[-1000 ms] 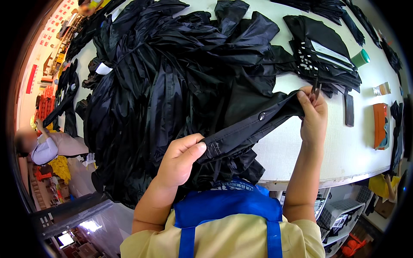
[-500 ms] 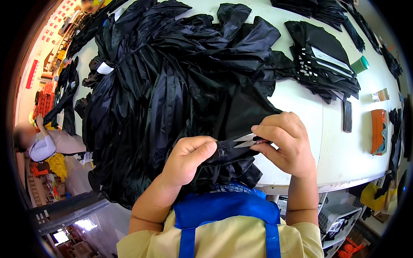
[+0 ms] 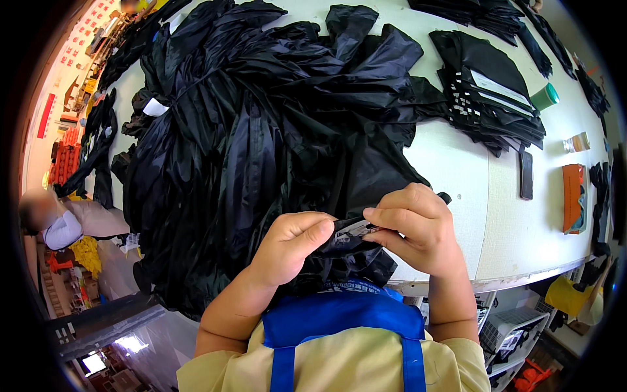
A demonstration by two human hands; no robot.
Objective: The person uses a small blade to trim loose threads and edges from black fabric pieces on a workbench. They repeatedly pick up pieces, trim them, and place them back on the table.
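Observation:
My left hand (image 3: 287, 247) is closed, pinching the edge of a black garment (image 3: 375, 163) between thumb and forefinger. Close beside it on the right, my right hand (image 3: 418, 228) is closed around small thread snips (image 3: 356, 228). Their pale blades lie against the pinched fabric edge, partly covered by a fold and by my fingers. The garment's shiny black cloth spreads from my hands into a large crumpled heap of similar black garments (image 3: 241, 144) on the white table (image 3: 457, 242).
Folded black pieces (image 3: 493, 98) are stacked at the right, near a green cone (image 3: 545, 97), a phone (image 3: 526, 175) and an orange box (image 3: 574, 199). More black cloth (image 3: 467, 12) lies at the far edge. A person (image 3: 62, 219) stands at the left.
My right hand has moved slightly left and down, closer to my left hand. The snips' blades, plainly seen before, are now partly hidden at the fabric edge.

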